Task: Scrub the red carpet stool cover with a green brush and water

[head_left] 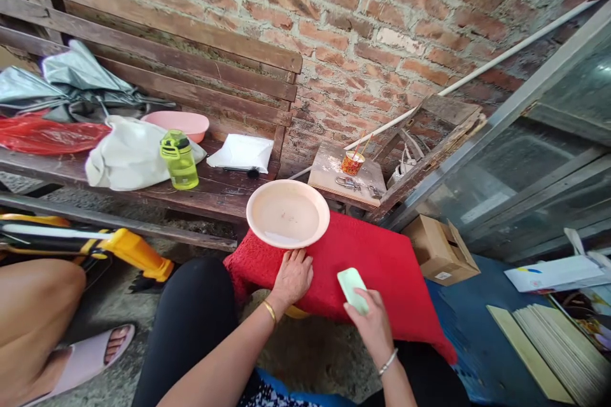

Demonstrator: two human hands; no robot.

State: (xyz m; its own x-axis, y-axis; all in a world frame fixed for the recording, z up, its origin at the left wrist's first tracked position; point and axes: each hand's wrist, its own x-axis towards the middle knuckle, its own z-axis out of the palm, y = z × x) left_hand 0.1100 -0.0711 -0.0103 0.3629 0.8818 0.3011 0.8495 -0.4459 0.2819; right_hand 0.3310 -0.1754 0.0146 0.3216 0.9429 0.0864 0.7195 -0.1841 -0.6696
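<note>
On the red cloth (pixel 377 248) stands a pale pink basin (pixel 255 229) with cloudy water in it. My left hand (pixel 292 276) rests at the cloth's near edge, fingers extended up to the basin's near rim. Whether the fingertips touch the rim I cannot tell. A pale green, rounded rectangular bar (pixel 351 285) is in my right hand (pixel 372 319), pinched between thumb and fingers above the cloth. Its exact kind is not clear.
Behind on the wooden bench (pixel 214 194) are a green bottle (pixel 182 165), a white bag (pixel 131 156) and a pink bowl (pixel 181 122). A small board (pixel 329 168) holds a patterned cup (pixel 352 163). A cardboard box (pixel 436 251) stands at right. Another person's leg (pixel 41 311) is at left.
</note>
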